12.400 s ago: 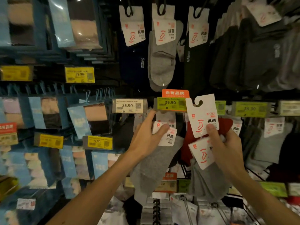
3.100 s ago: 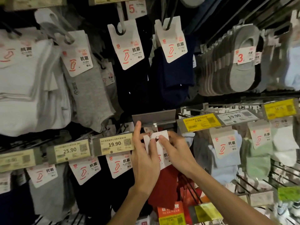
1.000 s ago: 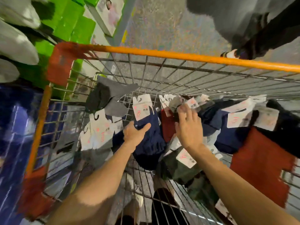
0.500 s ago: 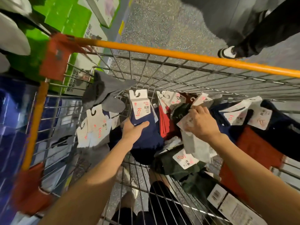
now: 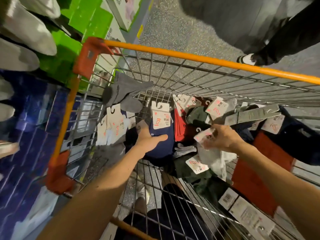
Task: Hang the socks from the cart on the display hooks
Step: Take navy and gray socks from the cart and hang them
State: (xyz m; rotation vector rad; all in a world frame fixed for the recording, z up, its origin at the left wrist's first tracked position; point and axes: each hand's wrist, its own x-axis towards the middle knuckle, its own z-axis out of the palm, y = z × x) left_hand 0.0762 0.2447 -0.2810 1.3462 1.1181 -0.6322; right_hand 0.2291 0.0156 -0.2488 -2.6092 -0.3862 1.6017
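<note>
Reaching into the orange-rimmed wire cart point(image 5: 190, 57), mid-frame. Gripping the navy blue sock pair point(image 5: 166, 146) in the left hand point(image 5: 149, 139), thumb curled over the fabric just below its white hook card. Pinching the white card of the pale grey sock pair point(image 5: 212, 158) between the right hand point(image 5: 225, 138) fingers point(image 5: 213, 131), just right of centre. Probably risking a snag here: catching a card's hook cut-out on the cart, dragging the neighbouring red sock pair point(image 5: 180, 125) along, or tearing the pinched card by pulling hard.
</note>
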